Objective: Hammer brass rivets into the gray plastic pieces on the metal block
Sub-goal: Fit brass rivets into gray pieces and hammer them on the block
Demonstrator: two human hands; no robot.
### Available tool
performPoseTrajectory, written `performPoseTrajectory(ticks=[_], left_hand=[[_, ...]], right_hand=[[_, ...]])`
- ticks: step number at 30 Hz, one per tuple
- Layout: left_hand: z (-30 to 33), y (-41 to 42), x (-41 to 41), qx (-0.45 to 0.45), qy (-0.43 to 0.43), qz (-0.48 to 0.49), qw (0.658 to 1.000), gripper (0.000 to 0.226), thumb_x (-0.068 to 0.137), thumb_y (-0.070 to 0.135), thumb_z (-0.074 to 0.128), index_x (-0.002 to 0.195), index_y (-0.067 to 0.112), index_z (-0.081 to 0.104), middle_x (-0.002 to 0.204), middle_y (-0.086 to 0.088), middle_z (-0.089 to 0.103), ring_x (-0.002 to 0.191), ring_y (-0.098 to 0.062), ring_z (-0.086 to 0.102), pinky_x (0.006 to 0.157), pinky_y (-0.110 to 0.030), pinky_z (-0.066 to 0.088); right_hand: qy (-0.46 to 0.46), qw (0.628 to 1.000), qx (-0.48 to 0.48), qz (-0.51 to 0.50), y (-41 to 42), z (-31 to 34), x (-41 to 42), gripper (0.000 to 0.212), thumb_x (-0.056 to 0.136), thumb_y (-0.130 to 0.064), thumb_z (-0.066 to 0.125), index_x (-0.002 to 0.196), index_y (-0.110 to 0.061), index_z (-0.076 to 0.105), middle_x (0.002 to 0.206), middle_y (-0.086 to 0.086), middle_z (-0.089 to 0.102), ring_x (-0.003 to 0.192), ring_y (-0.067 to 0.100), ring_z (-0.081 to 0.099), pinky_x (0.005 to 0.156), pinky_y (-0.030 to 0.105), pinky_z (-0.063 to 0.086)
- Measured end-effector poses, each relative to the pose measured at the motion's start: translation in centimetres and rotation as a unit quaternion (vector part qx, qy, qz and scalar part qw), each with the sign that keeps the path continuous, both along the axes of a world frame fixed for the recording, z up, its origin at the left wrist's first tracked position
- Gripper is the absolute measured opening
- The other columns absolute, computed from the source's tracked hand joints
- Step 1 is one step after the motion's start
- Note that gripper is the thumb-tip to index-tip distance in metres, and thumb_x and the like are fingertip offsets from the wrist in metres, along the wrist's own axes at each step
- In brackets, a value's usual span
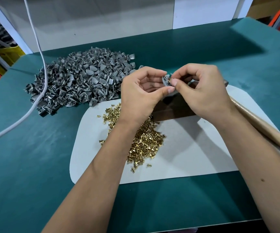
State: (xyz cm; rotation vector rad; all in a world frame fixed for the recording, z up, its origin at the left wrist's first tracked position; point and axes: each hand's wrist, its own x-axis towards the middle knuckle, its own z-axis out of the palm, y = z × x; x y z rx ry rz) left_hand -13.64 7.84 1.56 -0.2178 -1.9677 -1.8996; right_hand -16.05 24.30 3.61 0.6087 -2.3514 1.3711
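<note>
Rivets (pixel 141 137) of brass lie in a loose heap on the white mat (pixel 194 157), partly under your left forearm, with a few strays scattered at the heap's edges. Starting at your far left, a white cable (pixel 35 105) runs down across the green table (pixel 35 165) and over the edge of the big pile of gray plastic pieces (pixel 78 81), which sits on the table just behind the mat. Your left hand (pixel 141 91) curls its thumb and fingers round one gray piece (pixel 166 81), held up in the air above the metal block (pixel 174 110). Your right hand (pixel 203 91) pinches a single rivet (pixel 169 80) at that piece, fingertips touching the left thumb. Both hands cover most of the dark block, so you see only its near face and a strip at the top right. Further right, a wooden hammer handle (pixel 261 130) lies across the mat corner, running under your right forearm; its head is hidden behind the right hand. The pinched rivet is tiny and mostly masked by fingertips.
</note>
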Motion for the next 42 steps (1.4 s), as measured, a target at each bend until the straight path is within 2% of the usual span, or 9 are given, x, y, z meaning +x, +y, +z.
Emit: performPoseTrajectory(ticks=[6, 8, 14, 20, 23, 28, 32, 37, 42], left_hand=[[0.3, 0.1, 0.1, -0.011, -0.008, -0.006, 1.0, 0.041, 0.067, -0.018, 0.084, 0.094, 0.009, 0.072, 0.086, 0.002, 0.078, 0.081, -0.013, 0.076, 0.077, -0.024, 0.06], [0.5, 0.2, 0.2, -0.017, -0.007, 0.003, 1.0, 0.04, 0.066, -0.017, 0.085, 0.092, 0.01, 0.072, 0.085, 0.0, 0.077, 0.079, -0.014, 0.076, 0.076, -0.024, 0.06], [0.7, 0.5, 0.4, -0.032, -0.009, 0.035, 0.999, 0.035, 0.066, -0.015, 0.087, 0.09, 0.007, 0.073, 0.083, -0.006, 0.077, 0.076, -0.015, 0.077, 0.074, -0.024, 0.061], [0.4, 1.4, 0.4, -0.067, 0.005, 0.083, 0.994, 0.036, 0.068, -0.01, 0.088, 0.085, 0.018, 0.072, 0.08, 0.004, 0.075, 0.073, -0.009, 0.076, 0.072, -0.023, 0.062], [0.2, 1.2, 0.3, -0.088, 0.004, 0.078, 0.993, 0.036, 0.069, -0.009, 0.087, 0.086, 0.019, 0.072, 0.081, 0.002, 0.077, 0.075, -0.011, 0.077, 0.074, -0.026, 0.063], [-0.1, 0.4, 0.0, -0.083, -0.016, 0.067, 0.994, 0.034, 0.068, -0.002, 0.091, 0.09, 0.016, 0.074, 0.082, -0.001, 0.077, 0.075, -0.012, 0.077, 0.075, -0.026, 0.062], [-0.1, 0.1, -0.1, -0.063, -0.015, 0.065, 0.996, 0.034, 0.068, 0.0, 0.092, 0.092, 0.016, 0.074, 0.087, -0.005, 0.078, 0.079, -0.017, 0.077, 0.077, -0.028, 0.062], [0.0, -0.1, -0.2, -0.045, -0.009, 0.044, 0.998, 0.034, 0.07, -0.001, 0.09, 0.1, 0.009, 0.075, 0.093, -0.011, 0.078, 0.082, -0.017, 0.075, 0.08, -0.028, 0.061], [0.2, -0.3, 0.0, -0.004, -0.015, 0.001, 1.0, 0.03, 0.079, 0.0, 0.084, 0.107, 0.0, 0.075, 0.093, -0.015, 0.078, 0.083, -0.023, 0.075, 0.08, -0.036, 0.063]], right_hand=[[0.01, 1.0, 0.027, -0.006, 0.0, 0.0, 0.1, 0.004, 0.089, -0.017, 0.071, 0.087, -0.017, 0.074, 0.078, -0.006, 0.072, 0.073, 0.012, 0.068, 0.07, 0.026, 0.054], [0.022, 0.999, 0.031, -0.009, -0.1, 0.1, 0.2, 0.004, 0.088, -0.014, 0.071, 0.086, -0.015, 0.074, 0.075, -0.01, 0.07, 0.069, 0.009, 0.066, 0.067, 0.019, 0.051], [0.039, 0.998, 0.039, -0.028, -0.5, 0.0, 0.7, 0.004, 0.086, -0.011, 0.071, 0.085, -0.014, 0.074, 0.072, -0.014, 0.067, 0.068, 0.006, 0.064, 0.068, 0.013, 0.048], [0.032, 0.998, 0.041, -0.048, -0.8, 0.0, 0.7, 0.006, 0.086, -0.01, 0.071, 0.084, -0.015, 0.074, 0.071, -0.014, 0.064, 0.065, 0.001, 0.061, 0.067, 0.01, 0.046], [0.021, 0.998, 0.044, -0.042, -0.8, -0.2, 0.6, 0.007, 0.085, -0.01, 0.072, 0.084, -0.016, 0.075, 0.072, -0.012, 0.067, 0.067, 0.004, 0.063, 0.069, 0.014, 0.049], [0.004, 0.999, 0.032, 0.007, -0.1, -0.2, 0.0, 0.006, 0.088, -0.012, 0.071, 0.089, -0.015, 0.077, 0.081, -0.007, 0.074, 0.077, 0.01, 0.071, 0.08, 0.034, 0.058], [0.059, 0.996, 0.051, 0.03, 0.5, -0.1, -0.1, 0.011, 0.088, -0.014, 0.072, 0.097, -0.015, 0.079, 0.087, -0.01, 0.073, 0.085, 0.006, 0.07, 0.082, 0.028, 0.057], [0.119, 0.99, 0.067, 0.036, 0.7, 0.0, -0.1, 0.008, 0.09, -0.014, 0.074, 0.096, -0.012, 0.079, 0.087, -0.002, 0.072, 0.081, 0.011, 0.068, 0.075, 0.034, 0.056], [0.169, 0.982, 0.071, 0.039, 0.9, 0.3, -0.2, 0.006, 0.093, -0.013, 0.074, 0.093, -0.01, 0.079, 0.085, -0.005, 0.069, 0.079, 0.008, 0.063, 0.073, 0.02, 0.047]])
